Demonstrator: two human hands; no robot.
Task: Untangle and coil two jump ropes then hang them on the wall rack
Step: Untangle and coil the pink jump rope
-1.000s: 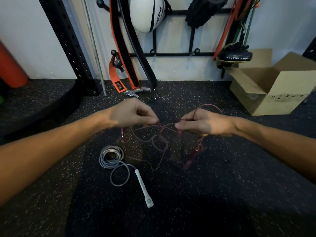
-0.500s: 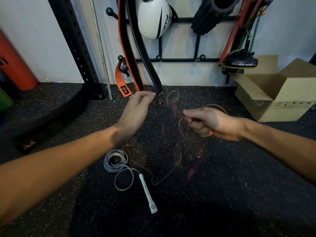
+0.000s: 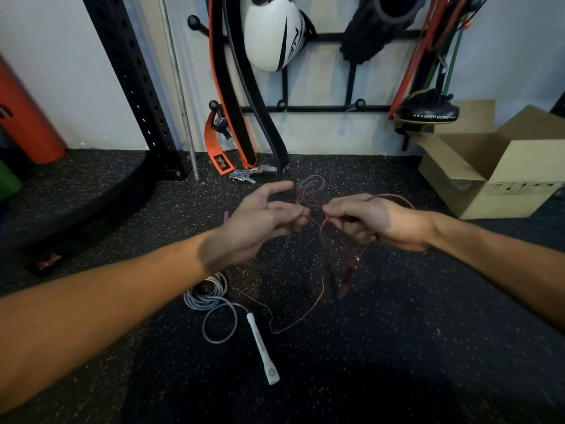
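Though open, cardboard box (image 3: 449, 185) contents unseen.

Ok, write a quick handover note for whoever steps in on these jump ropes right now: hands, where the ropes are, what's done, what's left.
Left hand: pinches the pink rope at the tangle, forefinger out straight.
Right hand: grips loops of the same rope; one pink handle hangs below it.
Grey rope: loosely coiled on the floor, its white handle lying beside it, not held.
Done: grey rope roughly coiled.
Left: free the pink tangle, coil it, hang both ropes on the wall rack.
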